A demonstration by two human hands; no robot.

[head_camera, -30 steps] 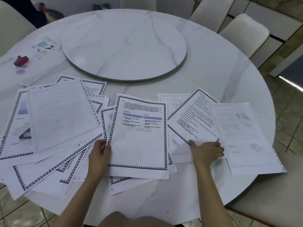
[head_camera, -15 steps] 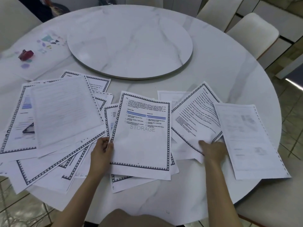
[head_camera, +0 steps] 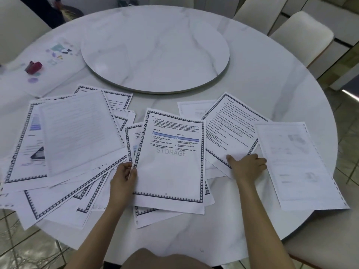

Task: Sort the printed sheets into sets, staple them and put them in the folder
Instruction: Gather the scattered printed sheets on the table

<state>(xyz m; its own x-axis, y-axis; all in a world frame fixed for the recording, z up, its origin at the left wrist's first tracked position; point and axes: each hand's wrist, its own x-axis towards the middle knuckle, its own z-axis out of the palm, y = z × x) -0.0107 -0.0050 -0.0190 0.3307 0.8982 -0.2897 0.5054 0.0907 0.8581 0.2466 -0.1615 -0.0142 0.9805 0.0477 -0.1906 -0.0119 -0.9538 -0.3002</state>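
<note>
Several printed sheets with dark patterned borders lie fanned across the near half of a round marble table (head_camera: pixel 262 78). My left hand (head_camera: pixel 124 177) grips the left edge of a middle sheet marked STORAGE (head_camera: pixel 171 162). My right hand (head_camera: pixel 246 166) pinches the lower corner of a tilted STORAGE sheet (head_camera: pixel 231 131), thumb on top. A loose pile (head_camera: pixel 64 140) spreads at the left. A plain sheet with punched edges (head_camera: pixel 299 164) lies at the right. At far left a small red stapler (head_camera: pixel 33 67) sits on a clear folder (head_camera: pixel 48 74).
A round marble turntable (head_camera: pixel 155 51) fills the table's middle. White chairs (head_camera: pixel 303 35) stand at the back right and another (head_camera: pixel 17 22) at the back left. Some sheets overhang the near table edge above a tiled floor (head_camera: pixel 29 253).
My right hand has closed on the tilted sheet's lower corner and drawn it slightly toward me. My left hand keeps its hold on the middle sheet.
</note>
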